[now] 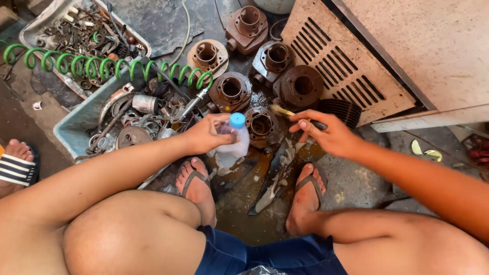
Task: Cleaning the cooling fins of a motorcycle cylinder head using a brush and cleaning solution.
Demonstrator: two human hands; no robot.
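the left hand [206,133] is wrapped around a small clear bottle with a blue cap [235,138], and the right hand [326,135] pinches a brush [293,115], both just beside the wet cylinder [262,126] on the oily floor [351,183]. i'd judge the bottle could slip in a greasy grip and spill more onto the floor near the two sandalled feet. counted: six rusty cylinders around the wet one, one green coiled hose [102,63], two trays of parts.
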